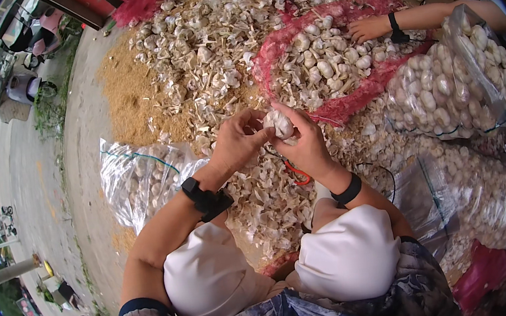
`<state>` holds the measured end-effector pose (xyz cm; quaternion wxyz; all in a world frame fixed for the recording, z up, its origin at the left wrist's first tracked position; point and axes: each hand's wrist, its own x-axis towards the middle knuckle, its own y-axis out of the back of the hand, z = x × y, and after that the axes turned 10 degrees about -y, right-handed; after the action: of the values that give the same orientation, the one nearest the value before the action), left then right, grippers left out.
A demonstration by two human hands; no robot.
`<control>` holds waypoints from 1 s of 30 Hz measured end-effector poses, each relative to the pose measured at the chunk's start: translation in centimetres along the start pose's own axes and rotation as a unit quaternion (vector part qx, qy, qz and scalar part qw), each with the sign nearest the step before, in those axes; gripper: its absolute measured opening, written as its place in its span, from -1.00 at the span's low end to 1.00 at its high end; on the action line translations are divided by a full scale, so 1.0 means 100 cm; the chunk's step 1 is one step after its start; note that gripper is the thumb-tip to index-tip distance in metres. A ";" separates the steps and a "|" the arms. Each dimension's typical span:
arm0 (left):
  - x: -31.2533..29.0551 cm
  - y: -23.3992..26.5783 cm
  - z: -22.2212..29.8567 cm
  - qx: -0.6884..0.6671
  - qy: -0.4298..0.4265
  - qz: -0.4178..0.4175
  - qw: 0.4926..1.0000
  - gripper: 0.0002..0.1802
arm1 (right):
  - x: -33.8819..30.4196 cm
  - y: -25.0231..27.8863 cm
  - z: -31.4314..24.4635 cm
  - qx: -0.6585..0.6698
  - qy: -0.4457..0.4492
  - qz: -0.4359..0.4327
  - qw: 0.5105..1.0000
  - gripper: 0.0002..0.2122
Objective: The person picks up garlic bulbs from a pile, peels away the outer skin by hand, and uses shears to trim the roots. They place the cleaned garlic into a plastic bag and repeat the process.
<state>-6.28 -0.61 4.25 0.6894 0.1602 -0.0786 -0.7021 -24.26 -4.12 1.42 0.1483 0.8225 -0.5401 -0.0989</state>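
Observation:
A whitish garlic bulb (278,124) is held up between my two hands, above a litter of peeled skins. My left hand (239,139) pinches its left side with thumb and fingertips. On the other side, the fingers and thumb of my right hand (303,141) close round the bulb. Just beyond lies an open red mesh sack (264,62) with many loose garlic bulbs (321,61) in it. A red-handled tool (297,173) shows partly below my right hand, among the skins; its kind is not clear.
Another person's hand (370,28) reaches over the mesh sack from the right. Clear plastic bags of garlic stand at right (431,95), lower right (491,192) and left (142,178). Dry garlic skins (213,36) cover the ground ahead. Parked scooters (23,88) stand beyond the pavement (90,197).

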 end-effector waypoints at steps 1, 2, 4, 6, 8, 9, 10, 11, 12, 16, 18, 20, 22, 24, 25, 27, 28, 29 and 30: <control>-0.001 0.000 -0.001 0.000 0.001 0.002 1.000 -0.57 | 0.001 -0.002 0.000 -0.010 0.048 0.021 0.999 -0.44; -0.001 -0.001 0.001 0.020 -0.003 0.003 1.000 -0.64 | 0.002 -0.002 0.001 -0.022 0.095 0.044 0.994 -0.44; 0.000 -0.001 0.007 0.039 -0.006 0.004 0.999 -0.70 | 0.000 -0.002 0.004 -0.004 0.070 0.026 0.997 -0.45; 0.001 0.001 0.013 0.045 0.052 -0.024 0.997 -0.83 | -0.001 -0.003 0.007 0.015 0.046 0.008 0.999 -0.46; 0.003 0.003 -0.002 -0.021 0.072 -0.006 0.997 -0.85 | -0.001 -0.004 0.010 0.069 0.015 -0.034 0.997 -0.48; 0.003 0.005 -0.008 -0.086 0.091 0.011 0.992 -0.87 | -0.001 -0.005 0.009 0.070 0.016 -0.036 0.997 -0.48; 0.003 0.006 -0.015 -0.086 0.092 0.013 0.992 -0.87 | -0.002 -0.006 0.006 0.090 0.013 -0.050 0.995 -0.47; 0.004 0.006 -0.016 -0.110 0.106 0.014 0.988 -0.88 | -0.002 -0.005 0.005 0.107 0.009 -0.062 0.992 -0.46; 0.004 0.006 -0.016 -0.133 0.120 0.015 0.984 -0.89 | -0.002 -0.004 0.007 0.106 0.009 -0.062 0.992 -0.46; 0.004 0.006 -0.020 -0.124 0.113 0.008 0.986 -0.88 | -0.002 -0.001 0.003 0.299 -0.108 -0.128 0.940 -0.53; 0.003 0.009 -0.021 0.012 0.116 -0.014 0.993 -0.86 | -0.002 0.002 0.002 0.386 -0.138 -0.152 0.899 -0.54; 0.002 0.014 -0.028 -0.020 0.115 0.014 0.993 -0.83 | -0.004 0.005 0.006 0.441 -0.163 -0.183 0.863 -0.55; 0.000 0.014 -0.029 -0.052 0.115 0.042 0.991 -0.79 | -0.003 0.002 0.009 0.409 -0.151 -0.152 0.887 -0.56; 0.002 0.007 -0.003 -0.096 0.061 0.061 0.992 -0.67 | -0.002 -0.001 0.015 0.373 -0.140 -0.116 0.910 -0.57; 0.005 0.001 -0.008 -0.097 0.060 0.059 0.992 -0.67 | -0.001 -0.005 0.018 0.350 -0.096 -0.097 0.927 -0.56; 0.005 -0.001 -0.009 -0.010 -0.067 -0.011 0.998 -0.56 | -0.001 -0.011 0.017 0.331 -0.050 -0.086 0.939 -0.55; 0.003 0.003 -0.011 -0.046 0.011 -0.067 0.997 -0.59 | -0.003 -0.012 0.016 0.300 -0.058 -0.107 0.946 -0.52; 0.003 0.005 -0.006 -0.047 0.011 -0.068 0.997 -0.59 | -0.003 -0.010 0.016 0.267 -0.066 -0.125 0.953 -0.49; 0.002 0.006 -0.002 -0.084 0.021 -0.084 0.993 -0.63 | -0.003 -0.005 0.024 0.217 -0.069 -0.143 0.963 -0.43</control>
<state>-5.67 -0.82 4.23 0.6402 0.1224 0.0083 -0.7584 -24.72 -3.98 -1.04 -0.0872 0.8948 -0.4342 -0.0559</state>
